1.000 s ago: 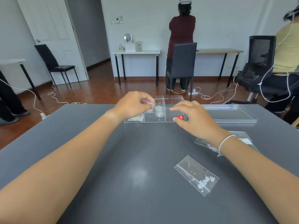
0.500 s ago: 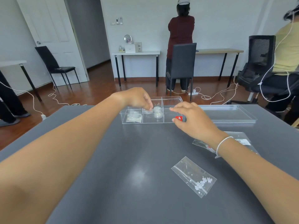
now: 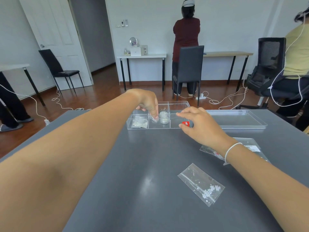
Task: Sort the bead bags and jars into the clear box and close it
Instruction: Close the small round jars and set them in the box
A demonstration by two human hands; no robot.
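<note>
Clear box point(image 3: 138, 127): left hand point(image 3: 148, 102) fingers pinch a small jar point(image 3: 154, 118); right hand point(image 3: 199, 126) grips its corner

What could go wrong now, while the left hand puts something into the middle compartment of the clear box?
1. The left hand works right beside the small jar; a knock could tip it.
2. The right hand grips only the clear box at its right end, so it might slide.
3. The right forearm lies over one bead bag and may drag it.

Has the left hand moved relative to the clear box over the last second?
Yes. The left hand has dipped its fingers down into the middle compartment of the clear plastic divided box, beside the small clear jar.
</note>
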